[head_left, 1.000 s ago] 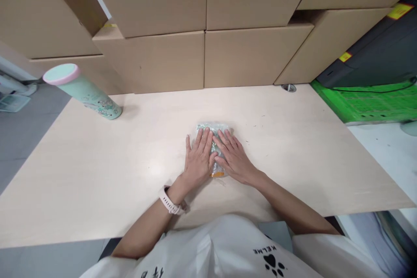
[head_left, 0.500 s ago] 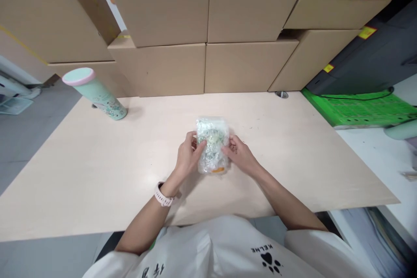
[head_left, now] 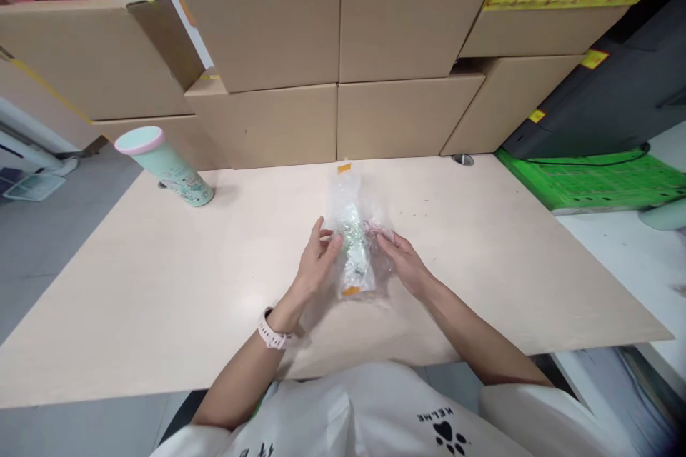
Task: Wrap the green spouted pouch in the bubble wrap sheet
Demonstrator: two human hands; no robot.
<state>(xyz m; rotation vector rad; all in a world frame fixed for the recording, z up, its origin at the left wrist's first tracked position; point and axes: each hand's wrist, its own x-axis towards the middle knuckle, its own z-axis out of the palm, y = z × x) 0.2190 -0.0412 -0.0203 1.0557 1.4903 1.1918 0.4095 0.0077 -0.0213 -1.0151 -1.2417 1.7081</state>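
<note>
A clear plastic bubble-wrap packet [head_left: 354, 235] with greenish contents and small orange tabs at both ends stands unfolded on the pale wooden table [head_left: 161, 278], its upper flap raised toward the boxes. My left hand [head_left: 317, 264] pinches the packet's left side with thumb and fingers. A pale watch sits on that wrist. My right hand [head_left: 403, 263] grips the packet's right side, fingers curled on the wrap.
A mint tumbler with a pink lid [head_left: 163, 166] stands at the table's back left. Stacked cardboard boxes [head_left: 300, 50] wall the far edge. A green mat [head_left: 594, 182] and a dark machine [head_left: 605, 107] lie at the right. A cable grommet [head_left: 461, 158] is in the tabletop.
My hands went from pressing flat on the packet to lifting it by its sides. The packet has now unfolded, its top flap extending away from me. The view has tilted up slightly.
</note>
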